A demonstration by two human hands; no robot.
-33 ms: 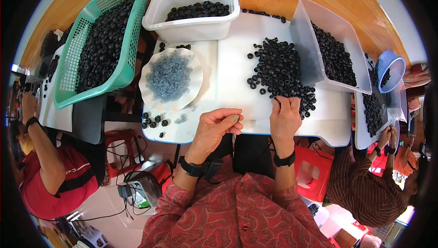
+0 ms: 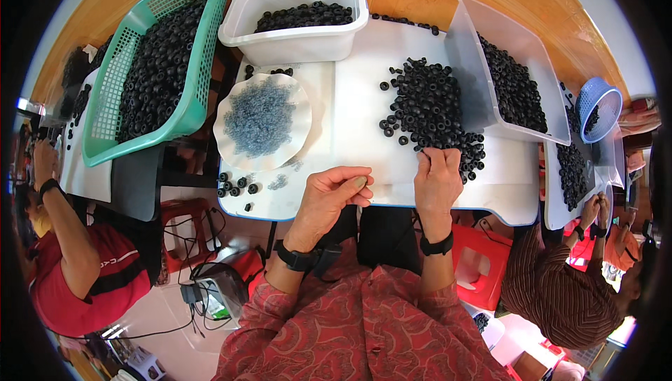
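Observation:
My left hand (image 2: 339,192) hovers over the table's near edge, thumb and fingers pinched together; whatever lies between them is hidden. At the near edge of a heap of small black round parts with holes (image 2: 427,97), my right hand (image 2: 439,176) has its fingers curled down. A black part shows at its fingertips, partly covered by them. Left of my left hand, a white scalloped plate (image 2: 299,129) holds many small translucent bluish rings (image 2: 257,116). Several loose black parts (image 2: 241,183) and a few clear rings (image 2: 278,182) lie in front of the plate.
A white tub (image 2: 301,48) and a translucent bin (image 2: 476,101) of black parts stand at the back and right. A green basket (image 2: 192,111) of them is at left, a blue basket (image 2: 607,94) far right. Co-workers sit either side; red stools (image 2: 483,262) stand below.

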